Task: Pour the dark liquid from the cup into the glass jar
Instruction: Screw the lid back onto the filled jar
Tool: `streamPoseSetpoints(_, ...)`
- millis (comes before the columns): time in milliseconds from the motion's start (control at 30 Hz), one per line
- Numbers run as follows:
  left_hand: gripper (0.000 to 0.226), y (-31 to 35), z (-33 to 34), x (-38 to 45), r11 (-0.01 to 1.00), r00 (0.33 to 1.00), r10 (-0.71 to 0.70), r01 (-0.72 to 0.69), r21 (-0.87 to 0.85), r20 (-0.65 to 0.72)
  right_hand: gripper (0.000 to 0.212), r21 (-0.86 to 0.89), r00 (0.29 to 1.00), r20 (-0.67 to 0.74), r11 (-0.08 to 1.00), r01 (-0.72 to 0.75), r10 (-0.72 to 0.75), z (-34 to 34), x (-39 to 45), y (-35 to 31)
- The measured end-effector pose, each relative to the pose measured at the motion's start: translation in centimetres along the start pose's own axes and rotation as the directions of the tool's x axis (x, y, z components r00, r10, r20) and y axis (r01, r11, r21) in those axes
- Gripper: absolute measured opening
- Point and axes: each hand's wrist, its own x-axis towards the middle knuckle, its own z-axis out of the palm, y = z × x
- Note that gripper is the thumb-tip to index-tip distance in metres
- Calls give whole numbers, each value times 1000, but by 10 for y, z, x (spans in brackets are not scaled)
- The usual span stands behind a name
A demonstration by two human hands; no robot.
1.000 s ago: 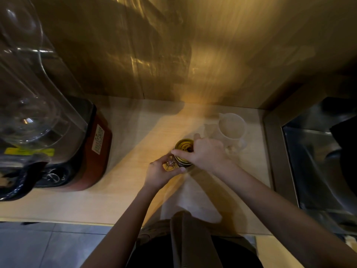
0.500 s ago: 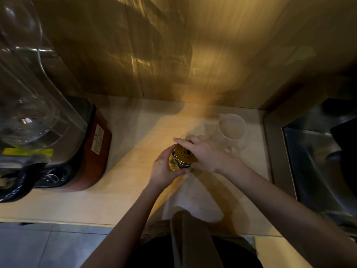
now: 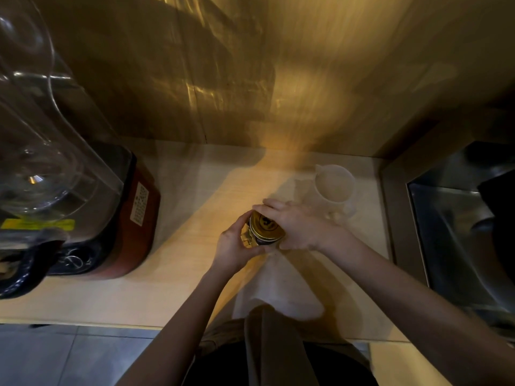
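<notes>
Both hands gripped the jar (image 3: 252,240) above the counter (image 3: 178,274): left hand (image 3: 237,246) around its side, right hand (image 3: 292,224) over the gold lid (image 3: 266,225). A cup (image 3: 334,188) stood just beyond the right hand, a blender (image 3: 83,213) well left.

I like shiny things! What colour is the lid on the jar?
Gold, with a dark mark in the middle. The lid shows best in the head view.

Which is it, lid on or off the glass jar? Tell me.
On. The gold lid covers the mouth of the glass jar; the right hand grips its rim, the left hand holds the jar.
</notes>
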Motion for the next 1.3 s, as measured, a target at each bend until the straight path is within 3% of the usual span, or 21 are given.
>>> streamPoseSetpoints(100,91,0,-1,2,1000,1000,7,-7,-1,8,80,30,992,-53,993,-115,116,1,-1,1)
streamPoseSetpoints(200,91,1,-2,3,1000,1000,1,0,-7,19,47,-53,971,-148,979,-196,187,-8,-7,6)
streamPoseSetpoints(300,90,2,-4,4,1000,1000,-6,7,-23,24,43,-36,969,-178,983,-181,172,-13,-9,10)
streamPoseSetpoints(433,91,2,-6,7,1000,999,2,-1,-21,43,90,20,998,-61,999,34,-33,-6,-2,10)
streamPoseSetpoints(567,91,0,-9,13,1000,995,11,-11,-4,100,82,-33,988,-156,999,-16,11,0,4,11)
streamPoseSetpoints(700,94,0,-16,23,999,983,41,-43,4,179,98,-42,987,-152,997,-61,54,-3,3,16)
streamPoseSetpoints(933,88,0,-20,33,999,972,51,-48,-20,231,73,-60,976,-216,997,-44,30,2,6,17)
streamPoseSetpoints(1067,88,-3,-21,33,997,967,50,-34,-68,251,72,-50,966,-252,996,-74,59,8,7,18)
streamPoseSetpoints(1200,88,-4,-21,33,998,965,38,-24,-57,260,79,10,956,-283,997,-77,77,17,6,20)
streamPoseSetpoints(1300,94,1,-24,37,998,945,14,-32,50,326,87,127,953,-291,991,-49,85,27,2,19)
